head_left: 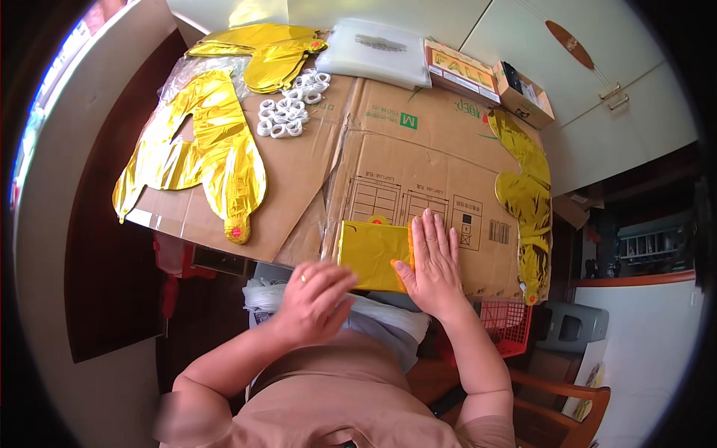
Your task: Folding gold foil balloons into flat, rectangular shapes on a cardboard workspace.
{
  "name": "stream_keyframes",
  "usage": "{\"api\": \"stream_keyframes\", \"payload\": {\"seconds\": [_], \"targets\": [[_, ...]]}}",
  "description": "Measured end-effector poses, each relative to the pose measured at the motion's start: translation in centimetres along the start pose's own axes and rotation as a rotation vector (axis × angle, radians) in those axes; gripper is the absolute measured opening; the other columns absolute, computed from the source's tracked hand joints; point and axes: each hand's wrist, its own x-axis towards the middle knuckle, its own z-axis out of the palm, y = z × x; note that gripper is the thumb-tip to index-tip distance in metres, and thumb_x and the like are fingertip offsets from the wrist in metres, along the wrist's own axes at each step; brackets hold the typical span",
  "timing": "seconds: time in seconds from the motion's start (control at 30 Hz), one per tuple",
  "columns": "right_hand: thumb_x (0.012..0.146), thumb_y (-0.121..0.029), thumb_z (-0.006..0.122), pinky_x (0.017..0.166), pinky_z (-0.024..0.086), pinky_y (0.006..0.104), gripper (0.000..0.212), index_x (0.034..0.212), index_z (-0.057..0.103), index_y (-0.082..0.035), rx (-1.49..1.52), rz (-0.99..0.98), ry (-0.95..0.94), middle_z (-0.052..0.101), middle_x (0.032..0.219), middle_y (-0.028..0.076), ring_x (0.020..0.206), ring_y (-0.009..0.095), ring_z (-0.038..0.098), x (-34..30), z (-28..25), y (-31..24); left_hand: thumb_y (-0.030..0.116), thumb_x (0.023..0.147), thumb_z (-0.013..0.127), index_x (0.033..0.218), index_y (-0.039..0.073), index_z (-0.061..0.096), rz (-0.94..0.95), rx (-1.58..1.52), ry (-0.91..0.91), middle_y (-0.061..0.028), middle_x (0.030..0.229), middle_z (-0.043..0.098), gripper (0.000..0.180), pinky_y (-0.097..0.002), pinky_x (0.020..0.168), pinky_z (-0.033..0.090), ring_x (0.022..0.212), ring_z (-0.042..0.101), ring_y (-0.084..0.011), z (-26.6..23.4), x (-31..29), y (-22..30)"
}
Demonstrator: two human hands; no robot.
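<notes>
A gold foil balloon, folded into a flat rectangle [371,254], lies at the near edge of the cardboard. A round tab with a red mark [379,220] sticks out at its far side. My right hand [435,267] lies flat across the rectangle's right edge, fingers stretched out, thumb on the foil. Something orange [411,243] shows beside that hand; its kind is unclear. My left hand [317,301] hovers just off the near left corner, fingers loosely bent and apart, tips blurred, with nothing visible in them.
Unfolded gold foil balloons lie on the cardboard [418,157] at left [216,142], far left [276,60] and right [523,194]. White ribbon coils [284,118] sit near a clear plastic stack [377,52]. Boxes [463,71] stand behind; a red basket [508,326] is below right.
</notes>
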Motion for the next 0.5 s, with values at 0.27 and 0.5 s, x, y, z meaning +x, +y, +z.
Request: {"api": "stream_keyframes", "payload": {"seconds": [0.27, 0.5], "targets": [[0.102, -0.053, 0.046, 0.124, 0.01, 0.0552, 0.08, 0.158, 0.027, 0.001, 0.038, -0.14, -0.049, 0.024, 0.165, 0.023, 0.154, 0.038, 0.021, -2.1, -0.8, -0.5, 0.027, 0.095, 0.073, 0.137, -0.004, 0.052, -1.004, -1.351, -0.146, -0.0106, 0.131, 0.064, 0.057, -0.0366, 0.108, 0.046, 0.121, 0.06, -0.0192, 2.7, -3.4, 0.0], [0.099, -0.045, 0.057, 0.124, 0.016, 0.0548, 0.073, 0.154, 0.039, -0.001, 0.148, -0.191, -0.006, 0.034, 0.162, 0.018, 0.151, 0.036, 0.03, -2.8, -1.0, -0.5, 0.008, 0.097, 0.068, 0.13, -0.002, 0.063, -1.053, -1.739, -0.168, -0.009, 0.126, 0.069, 0.035, -0.0342, 0.103, 0.05, 0.114, 0.065, -0.0163, 4.6, -1.6, 0.3]]}}
